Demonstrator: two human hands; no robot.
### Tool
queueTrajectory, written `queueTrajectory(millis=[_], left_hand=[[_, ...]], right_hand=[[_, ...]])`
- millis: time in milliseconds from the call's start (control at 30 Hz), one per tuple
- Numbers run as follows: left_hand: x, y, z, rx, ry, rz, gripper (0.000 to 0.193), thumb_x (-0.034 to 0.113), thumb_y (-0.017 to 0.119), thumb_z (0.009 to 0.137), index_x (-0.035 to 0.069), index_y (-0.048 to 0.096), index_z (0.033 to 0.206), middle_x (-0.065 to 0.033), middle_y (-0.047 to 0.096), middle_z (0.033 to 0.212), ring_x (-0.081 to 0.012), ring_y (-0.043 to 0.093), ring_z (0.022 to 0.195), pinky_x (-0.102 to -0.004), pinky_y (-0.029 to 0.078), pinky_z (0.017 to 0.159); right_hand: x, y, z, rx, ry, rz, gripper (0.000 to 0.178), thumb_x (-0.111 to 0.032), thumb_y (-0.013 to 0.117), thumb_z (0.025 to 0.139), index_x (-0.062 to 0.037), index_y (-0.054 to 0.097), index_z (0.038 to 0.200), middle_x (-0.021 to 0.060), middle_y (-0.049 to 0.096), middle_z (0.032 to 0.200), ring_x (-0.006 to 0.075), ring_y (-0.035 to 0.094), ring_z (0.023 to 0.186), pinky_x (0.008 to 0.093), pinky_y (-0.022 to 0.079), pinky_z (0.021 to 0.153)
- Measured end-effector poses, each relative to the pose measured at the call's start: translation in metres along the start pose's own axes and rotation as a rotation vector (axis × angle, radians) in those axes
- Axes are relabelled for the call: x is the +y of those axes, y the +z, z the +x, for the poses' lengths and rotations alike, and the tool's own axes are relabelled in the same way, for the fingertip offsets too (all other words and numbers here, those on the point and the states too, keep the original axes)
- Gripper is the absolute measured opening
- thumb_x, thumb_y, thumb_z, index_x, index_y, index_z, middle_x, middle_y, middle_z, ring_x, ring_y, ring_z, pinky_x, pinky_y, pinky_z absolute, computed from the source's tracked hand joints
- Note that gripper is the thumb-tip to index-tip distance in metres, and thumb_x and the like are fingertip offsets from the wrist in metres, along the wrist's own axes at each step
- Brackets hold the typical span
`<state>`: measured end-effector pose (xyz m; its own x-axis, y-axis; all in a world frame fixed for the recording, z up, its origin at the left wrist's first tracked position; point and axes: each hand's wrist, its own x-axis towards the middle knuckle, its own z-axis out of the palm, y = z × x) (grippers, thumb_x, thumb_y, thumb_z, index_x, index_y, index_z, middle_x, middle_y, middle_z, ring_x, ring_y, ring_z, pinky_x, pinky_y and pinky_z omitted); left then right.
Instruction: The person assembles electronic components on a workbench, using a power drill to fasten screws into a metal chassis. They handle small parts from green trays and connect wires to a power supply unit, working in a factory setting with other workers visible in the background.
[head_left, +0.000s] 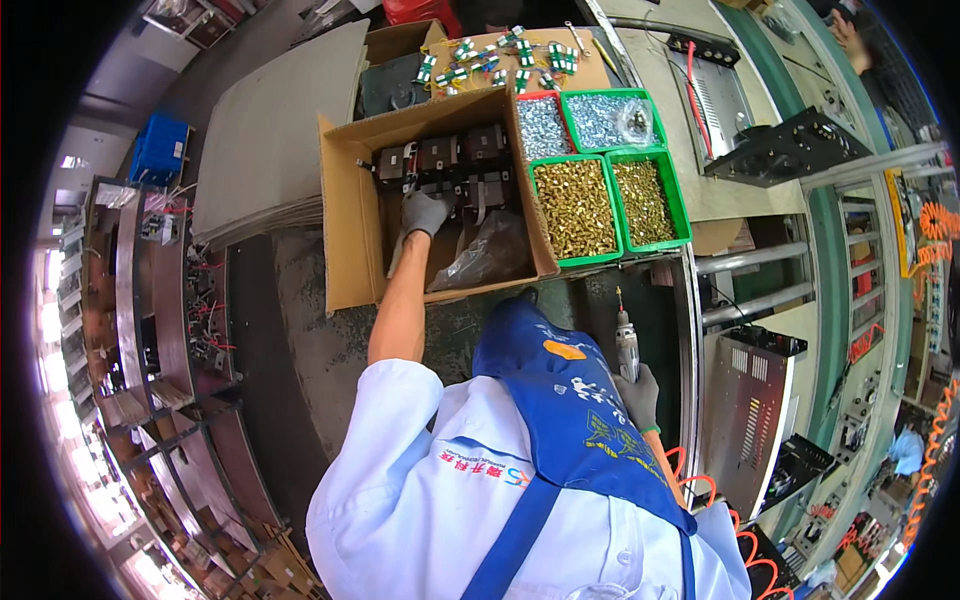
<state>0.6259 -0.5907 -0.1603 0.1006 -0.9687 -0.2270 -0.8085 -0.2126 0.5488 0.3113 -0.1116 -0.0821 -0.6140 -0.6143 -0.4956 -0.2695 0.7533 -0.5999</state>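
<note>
Both gloves, left (427, 212) and right (640, 395), are grey. The coat (420, 500) is white, the apron (570, 410) blue with white print and 1 orange patch. The box (345, 215) is plain brown card holding black parts (450, 165). 3 bins (680, 215) are green and 1 bin (535, 97) red: 2 hold brass-yellow screws (578, 208), 2 silver ones (545, 128). The driver (627, 345) is silver, its hose (750, 550) orange.

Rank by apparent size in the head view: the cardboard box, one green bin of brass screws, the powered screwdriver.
1. cardboard box
2. green bin of brass screws
3. powered screwdriver, though it sits nearer the camera, so this is unsure.
</note>
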Motion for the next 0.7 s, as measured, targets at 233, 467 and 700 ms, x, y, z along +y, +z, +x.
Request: queueTrajectory(millis=[233, 467, 700], left_hand=[[0.022, -0.005, -0.02, -0.096, 0.127, -0.05, 0.059, 0.05, 0.082, 0.075, 0.012, 0.075, 0.119, -0.0175, 0.075, 0.118, -0.0365, 0.071, 0.112, -0.0448, 0.056, 0.093], [0.025, -0.026, -0.04, -0.155, 0.248, 0.201, 0.06, 0.043, 0.083, 0.074, 0.01, 0.072, 0.122, -0.0161, 0.075, 0.119, -0.0351, 0.071, 0.112, -0.0433, 0.055, 0.094], [-0.008, -0.035, -0.102, -0.213, 0.169, 0.225, 0.055, 0.04, 0.085, 0.07, 0.007, 0.072, 0.113, -0.0206, 0.075, 0.113, -0.0396, 0.069, 0.111, -0.0462, 0.055, 0.094]], right_hand=[[0.007, -0.013, -0.011, 0.04, 0.066, 0.082, 0.037, -0.023, 0.075, 0.079, 0.0041, 0.067, 0.103, 0.0209, 0.073, 0.089, 0.0276, 0.072, 0.084, 0.0416, 0.054, 0.078], [0.018, -0.017, -0.014, 0.061, 0.092, 0.133, 0.039, -0.025, 0.074, 0.078, 0.0035, 0.067, 0.104, 0.0219, 0.073, 0.091, 0.0296, 0.073, 0.085, 0.0424, 0.055, 0.08], [0.024, -0.017, -0.025, 0.087, 0.148, 0.113, 0.04, -0.026, 0.075, 0.078, 0.0037, 0.067, 0.104, 0.0219, 0.073, 0.091, 0.0307, 0.072, 0.085, 0.043, 0.055, 0.079]])
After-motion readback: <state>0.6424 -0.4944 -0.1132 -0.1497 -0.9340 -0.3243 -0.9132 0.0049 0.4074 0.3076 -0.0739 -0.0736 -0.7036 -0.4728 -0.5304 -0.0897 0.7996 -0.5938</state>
